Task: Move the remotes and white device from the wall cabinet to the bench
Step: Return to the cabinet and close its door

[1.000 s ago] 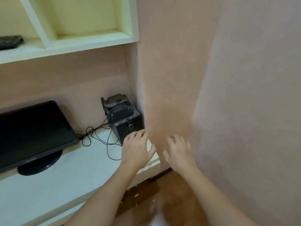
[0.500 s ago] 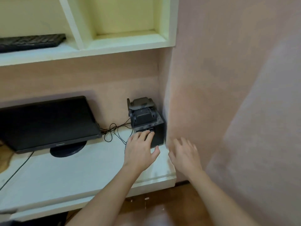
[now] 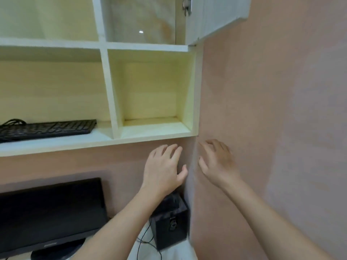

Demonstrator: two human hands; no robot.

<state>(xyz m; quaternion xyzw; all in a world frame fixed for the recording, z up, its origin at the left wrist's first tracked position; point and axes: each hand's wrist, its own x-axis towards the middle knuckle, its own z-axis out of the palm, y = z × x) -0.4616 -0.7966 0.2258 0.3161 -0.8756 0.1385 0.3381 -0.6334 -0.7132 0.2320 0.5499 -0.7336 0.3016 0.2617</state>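
Observation:
The white wall cabinet (image 3: pixel 195 91) fills the upper left, with open cubbies and a half-open white door (image 3: pixel 216 14) at the top right. No remote or white device shows in any compartment I can see. My left hand (image 3: pixel 165 166) is raised just below the cabinet's bottom shelf, fingers spread, holding nothing. My right hand (image 3: pixel 217 162) hovers beside it against the pink wall, also spread and holding nothing. The bench (image 3: pixel 176 250) shows only as a white strip at the bottom.
A black keyboard (image 3: pixel 47 128) lies on the lower left shelf. A black monitor (image 3: pixel 50 216) stands on the bench, and a black speaker box (image 3: pixel 170 226) with cables sits in the corner. The pink wall (image 3: pixel 272 119) closes off the right side.
My view has tilted upward from the bench to the cabinet. Both hands have risen from beside the speaker to just under the bottom shelf, still holding nothing.

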